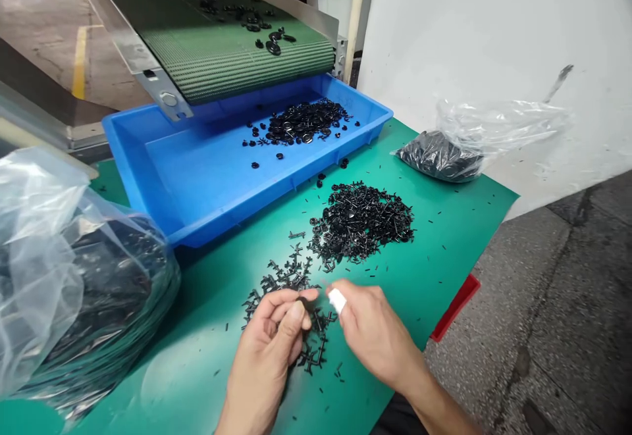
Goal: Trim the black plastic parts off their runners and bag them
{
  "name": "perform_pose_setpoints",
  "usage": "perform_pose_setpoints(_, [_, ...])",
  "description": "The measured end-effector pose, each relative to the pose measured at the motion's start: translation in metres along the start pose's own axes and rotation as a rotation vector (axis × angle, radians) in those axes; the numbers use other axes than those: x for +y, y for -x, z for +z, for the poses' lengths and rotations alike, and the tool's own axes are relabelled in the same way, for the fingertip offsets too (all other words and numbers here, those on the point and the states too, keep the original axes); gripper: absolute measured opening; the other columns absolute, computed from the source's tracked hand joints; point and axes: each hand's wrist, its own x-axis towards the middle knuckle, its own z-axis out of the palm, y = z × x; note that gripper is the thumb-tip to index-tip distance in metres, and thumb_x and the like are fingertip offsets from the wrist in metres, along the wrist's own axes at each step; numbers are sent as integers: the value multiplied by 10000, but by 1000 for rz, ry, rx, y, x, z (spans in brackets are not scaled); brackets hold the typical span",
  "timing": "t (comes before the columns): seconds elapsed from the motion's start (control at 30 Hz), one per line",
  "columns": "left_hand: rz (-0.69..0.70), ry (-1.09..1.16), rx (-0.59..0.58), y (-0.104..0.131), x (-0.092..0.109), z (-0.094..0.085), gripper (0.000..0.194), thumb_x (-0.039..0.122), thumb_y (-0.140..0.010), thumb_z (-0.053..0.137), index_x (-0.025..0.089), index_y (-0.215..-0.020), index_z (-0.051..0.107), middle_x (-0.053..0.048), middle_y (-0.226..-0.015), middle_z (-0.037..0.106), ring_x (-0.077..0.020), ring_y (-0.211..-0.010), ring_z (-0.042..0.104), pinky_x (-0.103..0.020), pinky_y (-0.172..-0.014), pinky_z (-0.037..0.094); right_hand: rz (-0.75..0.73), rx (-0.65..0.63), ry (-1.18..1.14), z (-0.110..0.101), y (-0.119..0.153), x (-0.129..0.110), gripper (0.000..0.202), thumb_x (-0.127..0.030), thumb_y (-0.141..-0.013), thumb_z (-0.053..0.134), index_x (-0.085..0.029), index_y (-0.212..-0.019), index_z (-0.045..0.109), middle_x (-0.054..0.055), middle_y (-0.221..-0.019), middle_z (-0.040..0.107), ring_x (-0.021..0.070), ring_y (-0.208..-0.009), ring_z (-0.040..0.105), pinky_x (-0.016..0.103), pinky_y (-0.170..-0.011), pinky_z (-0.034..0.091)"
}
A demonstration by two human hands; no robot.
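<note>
While the left hand (266, 349) pinches a small black part (305, 303) between thumb and fingers over the near side of the green table (409, 290), the right hand (378, 333) is curled closed just to its right. A white piece (338, 301) shows at the right thumb; I cannot tell whether it is gripped or wrapped on. That part seems midway through handling. Around and beneath the left hand lie branching black pieces (284, 280), probably leftovers from finished work. Much looks left: a dense heap (365, 221) sits just beyond the hands, more parts lie in the far right of the blue tray (192, 168), and others rest on the conveyor belt (237, 70) above it. Filled plastic bags stand at left (118, 283) and far right (439, 157); whether their contents are done, I cannot tell.
</note>
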Motion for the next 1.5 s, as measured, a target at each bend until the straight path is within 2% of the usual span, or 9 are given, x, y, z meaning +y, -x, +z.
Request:
perform_pose_setpoints(0.13, [-9,46,-5,-1,5,3,223,377,-822,689,209,-938,600,16,-727,624,-53,-483,314,-144,-417,274,-14,227,117,-7,-19,13,323,-79,-886,389,-198,-1095,604,40,-894,625,159,-775,574,259,-641,374])
perform_pose_setpoints(0.33, [-51,149,4,1,14,4,206,343,-808,705,202,-956,674,11,-710,576,-69,-531,406,-166,-466,335,-17,182,262,-8,-33,11,339,-87,-878,420,-215,-1110,632,48,-918,597,167,-725,569,273,-607,374])
perform_pose_setpoints(0.47, [-97,172,-80,2,13,4,184,348,-821,692,184,-904,696,-4,-718,597,-56,-501,369,-180,-461,306,-13,174,-46,-10,-23,5,283,-87,-868,438,-201,-1022,645,35,-950,630,166,-830,577,280,-721,412])
perform_pose_setpoints(0.63, [-46,132,-49,4,4,6,334,347,-772,748,197,-1067,701,8,-702,574,-66,-539,383,-191,-498,294,102,-144,-638,-5,-7,-8,214,-132,-846,483,-204,-963,647,-24,-764,625,113,-673,552,221,-609,425])
perform_pose_setpoints(0.77, [-24,104,-65,4,1,5,310,358,-761,757,162,-999,725,36,-591,485,-69,-524,334,-198,-474,242,142,-131,-737,1,-1,-13,185,-140,-825,514,-186,-967,624,-20,-773,627,125,-743,589,223,-661,459])
perform_pose_setpoints(1.0, [-15,258,-90,8,5,7,167,293,-800,729,169,-906,689,-9,-719,599,-70,-563,390,-170,-462,291,-127,87,-287,-7,19,-15,353,-47,-842,339,-211,-1023,594,21,-899,657,155,-809,605,275,-721,464])
perform_pose_setpoints(1.13, [-32,340,-48,10,5,10,231,262,-787,745,180,-994,685,-41,-857,648,-68,-604,440,-154,-479,340,-187,228,-17,2,32,-19,339,-56,-866,314,-186,-1025,583,61,-868,646,204,-780,609,313,-665,465])
perform_pose_setpoints(1.3, [-18,313,-50,9,2,12,222,239,-752,775,172,-954,711,-45,-888,654,-65,-608,448,-149,-484,351,-213,227,63,12,36,-25,311,-40,-859,303,-187,-948,562,60,-824,630,218,-740,609,325,-637,468])
perform_pose_setpoints(1.5, [-13,209,-36,8,0,6,236,283,-728,793,201,-938,724,-15,-842,631,-69,-608,415,-158,-521,339,-221,261,81,8,36,-20,388,-29,-844,307,-177,-1081,575,66,-866,647,217,-780,622,320,-658,492])
